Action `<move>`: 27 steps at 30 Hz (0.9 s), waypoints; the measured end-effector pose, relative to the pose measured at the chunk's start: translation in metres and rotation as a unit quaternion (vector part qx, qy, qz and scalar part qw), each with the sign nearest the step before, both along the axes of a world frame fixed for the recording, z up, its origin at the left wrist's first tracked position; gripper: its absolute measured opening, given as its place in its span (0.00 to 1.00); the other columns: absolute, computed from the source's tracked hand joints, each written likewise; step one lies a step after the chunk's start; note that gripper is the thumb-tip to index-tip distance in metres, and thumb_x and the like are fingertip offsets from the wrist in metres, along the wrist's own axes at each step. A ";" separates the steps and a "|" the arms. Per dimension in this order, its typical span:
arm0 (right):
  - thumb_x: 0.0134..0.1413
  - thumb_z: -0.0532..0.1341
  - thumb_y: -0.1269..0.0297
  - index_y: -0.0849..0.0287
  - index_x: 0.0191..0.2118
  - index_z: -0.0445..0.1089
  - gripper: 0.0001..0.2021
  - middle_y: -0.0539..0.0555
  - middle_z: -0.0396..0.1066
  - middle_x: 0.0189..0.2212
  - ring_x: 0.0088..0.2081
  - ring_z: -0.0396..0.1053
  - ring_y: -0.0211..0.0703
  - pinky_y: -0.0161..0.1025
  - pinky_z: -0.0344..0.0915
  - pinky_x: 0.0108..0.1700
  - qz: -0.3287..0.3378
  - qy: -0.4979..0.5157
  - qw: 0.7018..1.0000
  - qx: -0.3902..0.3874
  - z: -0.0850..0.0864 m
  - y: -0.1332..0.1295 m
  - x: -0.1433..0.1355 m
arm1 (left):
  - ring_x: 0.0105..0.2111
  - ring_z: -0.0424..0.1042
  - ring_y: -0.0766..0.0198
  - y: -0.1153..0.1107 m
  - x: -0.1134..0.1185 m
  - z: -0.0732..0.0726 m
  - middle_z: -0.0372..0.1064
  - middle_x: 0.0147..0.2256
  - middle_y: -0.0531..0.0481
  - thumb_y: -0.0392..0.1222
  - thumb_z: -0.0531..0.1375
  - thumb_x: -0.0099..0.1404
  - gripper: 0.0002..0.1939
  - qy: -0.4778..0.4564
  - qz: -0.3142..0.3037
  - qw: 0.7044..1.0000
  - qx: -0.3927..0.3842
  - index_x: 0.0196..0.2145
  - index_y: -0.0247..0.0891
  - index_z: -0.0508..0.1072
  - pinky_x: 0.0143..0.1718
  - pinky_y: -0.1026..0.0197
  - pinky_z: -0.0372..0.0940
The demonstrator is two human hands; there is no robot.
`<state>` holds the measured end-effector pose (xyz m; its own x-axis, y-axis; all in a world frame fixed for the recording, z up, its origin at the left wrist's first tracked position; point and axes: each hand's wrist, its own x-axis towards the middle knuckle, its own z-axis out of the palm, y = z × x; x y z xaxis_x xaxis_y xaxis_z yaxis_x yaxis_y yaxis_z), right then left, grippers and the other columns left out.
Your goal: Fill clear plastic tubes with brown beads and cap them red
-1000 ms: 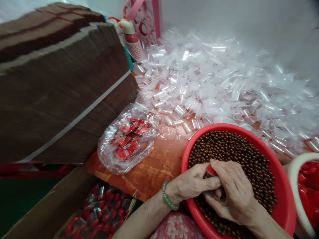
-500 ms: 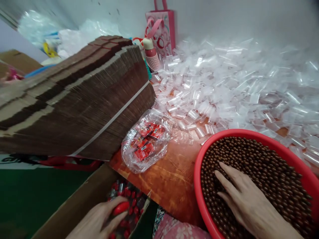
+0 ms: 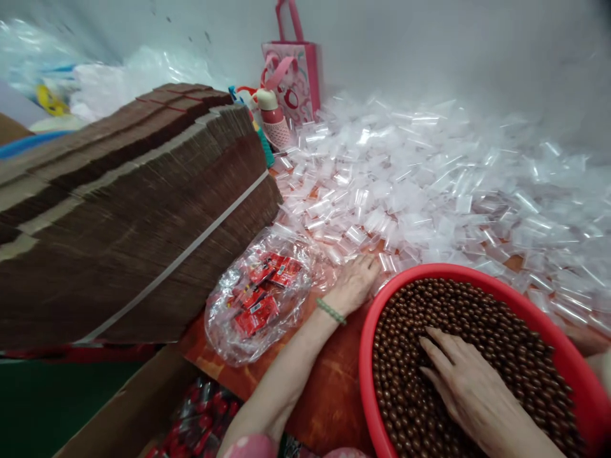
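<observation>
My left hand [image 3: 356, 280], with a green bead bracelet [image 3: 330, 311] on its wrist, is stretched forward to the near edge of a pile of clear plastic tubes [image 3: 405, 191]. Its fingers look extended at the tubes; no tube shows plainly in them. Inside a red basin [image 3: 370, 356], my right hand [image 3: 461, 369] rests on many round brown chocolate balls [image 3: 477, 318]. The fingers there are slightly apart, their tips among the balls. Left of my forearm lies a clear plastic bag [image 3: 224, 343] with red printed packets [image 3: 258, 315].
A strapped stack of folded cardboard [image 3: 157, 216] fills the left. Below it stands a cardboard box [image 3: 128, 394] of red-capped tubes [image 3: 203, 413]. A pink bag [image 3: 310, 76] and a bottle [image 3: 272, 114] stand by the wall. Another person's blurred hand [image 3: 585, 340] shows beyond the basin's right rim.
My left hand has left the box, where it held a red item, and reached forward to the clear tubes. My right hand stays in the basin. The view has shifted slightly.
</observation>
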<state>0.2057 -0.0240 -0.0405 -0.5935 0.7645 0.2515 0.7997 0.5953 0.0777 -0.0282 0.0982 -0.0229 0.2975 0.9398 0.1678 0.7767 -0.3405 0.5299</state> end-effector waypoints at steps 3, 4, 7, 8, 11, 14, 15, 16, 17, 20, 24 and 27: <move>0.67 0.48 0.66 0.64 0.51 0.71 0.18 0.66 0.75 0.47 0.43 0.75 0.54 0.53 0.72 0.45 -0.023 0.008 1.000 -0.011 -0.002 -0.002 0.000 | 0.56 0.69 0.52 0.013 0.012 -0.023 0.74 0.51 0.43 0.29 0.50 0.69 0.16 -0.013 -0.032 0.999 0.005 0.47 0.37 0.73 0.58 0.46 0.64; 0.67 0.48 0.67 0.63 0.52 0.71 0.17 0.65 0.75 0.48 0.44 0.75 0.54 0.53 0.72 0.45 -0.032 0.014 0.999 -0.021 -0.002 -0.002 -0.001 | 0.54 0.71 0.52 0.014 0.012 -0.030 0.75 0.48 0.41 0.29 0.49 0.69 0.15 -0.018 -0.040 0.999 0.000 0.45 0.36 0.74 0.56 0.46 0.65; 0.65 0.50 0.69 0.63 0.55 0.68 0.17 0.65 0.73 0.50 0.45 0.75 0.54 0.52 0.73 0.46 -0.047 0.031 0.996 -0.063 -0.003 -0.003 -0.004 | 0.43 0.76 0.54 0.009 0.003 -0.047 0.77 0.39 0.42 0.30 0.51 0.68 0.13 -0.036 -0.060 0.997 -0.020 0.36 0.35 0.75 0.49 0.49 0.69; 0.64 0.50 0.70 0.63 0.55 0.67 0.17 0.65 0.74 0.49 0.45 0.75 0.53 0.51 0.73 0.46 -0.046 0.033 0.995 -0.078 -0.003 -0.004 -0.005 | 0.41 0.76 0.55 0.006 -0.002 -0.051 0.77 0.37 0.43 0.31 0.52 0.67 0.12 -0.045 -0.064 0.997 -0.025 0.34 0.36 0.75 0.47 0.51 0.70; 0.63 0.51 0.72 0.64 0.54 0.66 0.16 0.64 0.75 0.44 0.43 0.76 0.51 0.48 0.75 0.46 -0.036 0.031 0.992 -0.115 0.000 -0.005 -0.008 | 0.37 0.77 0.58 -0.008 -0.020 -0.053 0.78 0.37 0.43 0.32 0.54 0.67 0.10 -0.080 -0.048 0.995 -0.027 0.38 0.36 0.75 0.42 0.55 0.72; 0.61 0.54 0.72 0.61 0.49 0.67 0.12 0.62 0.75 0.42 0.40 0.77 0.50 0.45 0.76 0.42 -0.033 0.025 0.987 -0.153 0.001 -0.010 -0.013 | 0.38 0.78 0.58 -0.026 -0.038 -0.040 0.79 0.42 0.39 0.35 0.53 0.69 0.13 -0.121 0.005 0.993 -0.013 0.48 0.33 0.73 0.41 0.56 0.73; 0.60 0.54 0.71 0.60 0.47 0.67 0.11 0.61 0.75 0.41 0.39 0.77 0.50 0.45 0.76 0.41 -0.037 0.025 0.986 -0.163 0.000 -0.012 -0.015 | 0.39 0.78 0.58 -0.033 -0.042 -0.033 0.78 0.43 0.39 0.36 0.53 0.70 0.14 -0.131 0.024 0.991 -0.006 0.49 0.32 0.73 0.42 0.56 0.73; 0.60 0.55 0.71 0.60 0.46 0.67 0.10 0.61 0.75 0.42 0.40 0.77 0.51 0.45 0.76 0.41 -0.042 0.029 0.984 -0.169 -0.002 -0.014 -0.017 | 0.40 0.79 0.58 -0.041 -0.044 -0.025 0.78 0.44 0.39 0.38 0.53 0.70 0.14 -0.142 0.040 0.989 0.002 0.49 0.32 0.73 0.42 0.56 0.73; 0.60 0.55 0.71 0.60 0.45 0.66 0.09 0.61 0.75 0.42 0.41 0.77 0.52 0.46 0.75 0.41 -0.048 0.033 0.984 -0.168 -0.004 -0.016 -0.019 | 0.41 0.79 0.58 -0.049 -0.044 -0.016 0.78 0.44 0.39 0.39 0.54 0.70 0.14 -0.154 0.052 0.987 0.011 0.49 0.32 0.73 0.43 0.56 0.73; 0.60 0.53 0.74 0.59 0.44 0.67 0.09 0.61 0.75 0.41 0.42 0.76 0.52 0.46 0.74 0.42 -0.054 0.035 0.981 -0.183 -0.005 -0.017 -0.022 | 0.43 0.78 0.58 -0.072 -0.033 0.010 0.79 0.45 0.41 0.39 0.56 0.69 0.14 -0.210 0.045 0.976 0.018 0.50 0.34 0.74 0.47 0.57 0.72; 0.62 0.55 0.73 0.57 0.42 0.68 0.07 0.57 0.74 0.39 0.38 0.76 0.48 0.43 0.74 0.40 -0.046 0.068 0.958 -0.275 0.022 -0.005 -0.015 | 0.46 0.77 0.61 -0.094 -0.003 0.030 0.78 0.47 0.42 0.33 0.55 0.69 0.16 -0.254 -0.054 0.965 -0.021 0.53 0.34 0.71 0.50 0.60 0.71; 0.63 0.59 0.67 0.55 0.50 0.67 0.11 0.55 0.72 0.45 0.43 0.74 0.45 0.42 0.73 0.46 -0.022 0.198 0.928 -0.315 0.054 0.005 -0.004 | 0.45 0.77 0.61 -0.100 0.016 0.033 0.78 0.46 0.42 0.31 0.56 0.68 0.14 -0.259 -0.097 0.960 -0.039 0.50 0.33 0.73 0.50 0.61 0.70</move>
